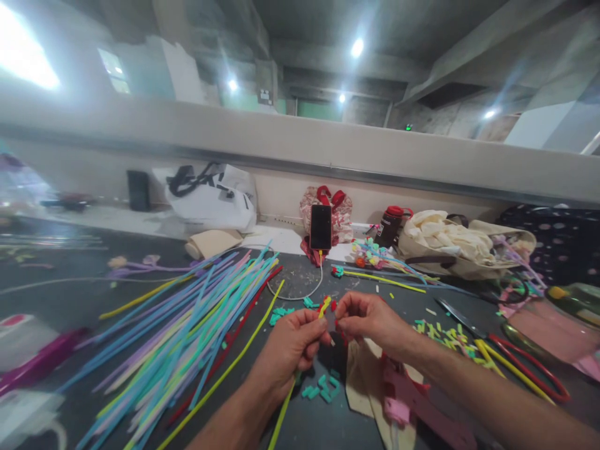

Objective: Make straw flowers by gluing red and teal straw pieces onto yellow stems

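From the head view, both hands met over the middle of the dark worktop (70, 300), a little in from its near edge. The left hand (290, 347) had its fingers (313, 320) curled shut around a yellow stick (282, 415). The stick's long axis ran from the near edge up toward the far edge, leaning slightly right, and its upper end poked out just above the thumb. The right hand (370, 322) sat just to the right of that end, fingers pinched tight together and nearly touching the left hand's. A small red piece (334, 305) showed at the stick's tip between the two pinches, but I could not tell whether the right fingers gripped it or the stick itself. So the stick lay in the left hand, its working end pointing at the right. Teal pieces (323, 387) lay below the hands, and a fan of coloured sticks (187, 325) spread toward the left edge. Scissors (515, 369) lay toward the right edge, and a phone (320, 227) stood propped at the far edge.
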Tool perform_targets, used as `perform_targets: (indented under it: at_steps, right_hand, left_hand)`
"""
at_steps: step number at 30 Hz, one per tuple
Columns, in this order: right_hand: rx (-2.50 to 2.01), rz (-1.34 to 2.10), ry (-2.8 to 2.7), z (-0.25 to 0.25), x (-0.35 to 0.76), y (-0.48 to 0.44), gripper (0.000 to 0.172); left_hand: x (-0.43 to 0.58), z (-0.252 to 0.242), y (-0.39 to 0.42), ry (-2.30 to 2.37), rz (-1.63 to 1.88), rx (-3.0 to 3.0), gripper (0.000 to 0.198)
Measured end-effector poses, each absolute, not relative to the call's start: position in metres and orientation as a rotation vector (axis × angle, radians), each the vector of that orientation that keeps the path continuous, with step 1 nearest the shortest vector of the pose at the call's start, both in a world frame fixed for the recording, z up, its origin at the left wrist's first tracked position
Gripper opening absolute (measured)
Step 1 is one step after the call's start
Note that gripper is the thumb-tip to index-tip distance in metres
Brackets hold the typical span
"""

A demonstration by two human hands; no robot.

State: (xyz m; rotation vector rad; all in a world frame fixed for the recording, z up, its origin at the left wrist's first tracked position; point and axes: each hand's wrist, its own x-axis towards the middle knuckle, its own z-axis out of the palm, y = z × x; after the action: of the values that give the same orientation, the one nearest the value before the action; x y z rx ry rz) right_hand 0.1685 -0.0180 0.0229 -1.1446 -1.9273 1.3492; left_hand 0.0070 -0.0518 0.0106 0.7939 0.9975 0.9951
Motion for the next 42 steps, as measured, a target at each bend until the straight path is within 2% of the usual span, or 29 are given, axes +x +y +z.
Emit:
perform_targets:
  at_steps: [9, 14, 16, 20, 32, 42]
  right_hand:
    - [-0.952, 1.457, -1.721, 0.028, 0.159, -0.023, 0.014]
    - [-1.059, 1.408, -1.698, 0.03, 0.157, -0.025, 0.01]
    - [-1.102, 1.434, -1.672, 0.03, 0.156, -0.025, 0.013]
    - [-1.077, 1.519, -1.652, 0.028, 0.156, -0.026, 0.02]
    - [-0.901, 1.917, -1.269, 0.028, 0.156, -0.027, 0.018]
    - [-0.904, 1.819, -1.232, 0.024, 0.154, -0.023, 0.021]
  left_hand:
    - [0.005, 0.013, -0.053, 0.964, 0.941, 0.826, 0.022]
    - [0.007, 0.015, -0.055, 0.971, 0.929, 0.878, 0.025]
    - [0.008, 0.014, -0.055, 0.96, 0.957, 0.882, 0.026]
    - [0.01, 0.014, -0.055, 0.929, 1.0, 0.862, 0.026]
    - [0.014, 0.008, -0.056, 0.868, 1.066, 0.904, 0.024]
    - [0.01, 0.016, -0.057, 0.921, 1.074, 0.821, 0.03]
